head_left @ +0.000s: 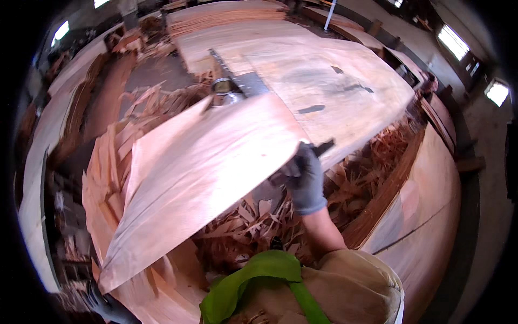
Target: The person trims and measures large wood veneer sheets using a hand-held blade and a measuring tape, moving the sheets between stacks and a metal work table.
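A large, pale wood veneer sheet slants across the middle, its upper right corner lifted. My right hand, in a grey glove, is closed at that corner. A dark, narrow tool sticks out past the same fist; its kind is unclear. At the lower left, my left hand, also gloved, has its fingers stretched out by the sheet's lower corner. Whether it touches the sheet is unclear. Beyond the sheet lies a metal straightedge on the bench, near a round metal object.
Wide veneer with dark gaps covers the far bench. Torn scraps fill the space before me and pile up on the left. A veneer stack stands at right; another long stack runs along the left.
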`<state>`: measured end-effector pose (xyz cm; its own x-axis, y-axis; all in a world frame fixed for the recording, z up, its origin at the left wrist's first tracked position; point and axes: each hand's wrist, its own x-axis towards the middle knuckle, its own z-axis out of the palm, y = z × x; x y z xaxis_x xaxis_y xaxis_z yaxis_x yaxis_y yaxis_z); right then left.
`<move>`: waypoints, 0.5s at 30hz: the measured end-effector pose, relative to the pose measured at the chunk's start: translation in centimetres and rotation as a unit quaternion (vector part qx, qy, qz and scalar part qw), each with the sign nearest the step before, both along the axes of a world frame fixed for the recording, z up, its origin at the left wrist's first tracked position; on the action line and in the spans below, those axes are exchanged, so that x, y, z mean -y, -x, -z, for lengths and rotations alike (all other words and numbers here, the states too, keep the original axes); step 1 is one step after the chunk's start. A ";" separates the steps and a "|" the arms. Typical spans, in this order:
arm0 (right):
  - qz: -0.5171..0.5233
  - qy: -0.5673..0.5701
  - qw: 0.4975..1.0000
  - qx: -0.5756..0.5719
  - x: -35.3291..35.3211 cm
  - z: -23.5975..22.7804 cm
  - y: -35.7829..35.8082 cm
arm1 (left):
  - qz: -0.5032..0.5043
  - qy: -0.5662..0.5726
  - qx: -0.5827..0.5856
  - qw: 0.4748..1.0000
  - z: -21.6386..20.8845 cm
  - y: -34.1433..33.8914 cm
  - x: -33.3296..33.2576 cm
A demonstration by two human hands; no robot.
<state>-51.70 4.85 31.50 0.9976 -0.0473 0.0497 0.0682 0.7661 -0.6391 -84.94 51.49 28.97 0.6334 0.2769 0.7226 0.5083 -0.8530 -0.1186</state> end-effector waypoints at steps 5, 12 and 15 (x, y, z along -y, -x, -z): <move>0.218 -0.005 0.976 -0.001 16.7 -0.8 0.8 | 0.170 0.031 -0.035 0.984 -2.9 -15.7 9.7; 0.461 0.068 0.884 -0.026 34.7 -1.6 4.6 | 0.337 0.062 -0.002 0.939 -4.5 -30.7 27.2; 0.536 0.084 0.840 0.001 40.8 -2.3 6.3 | 0.396 0.083 0.021 0.914 -4.9 -35.6 33.9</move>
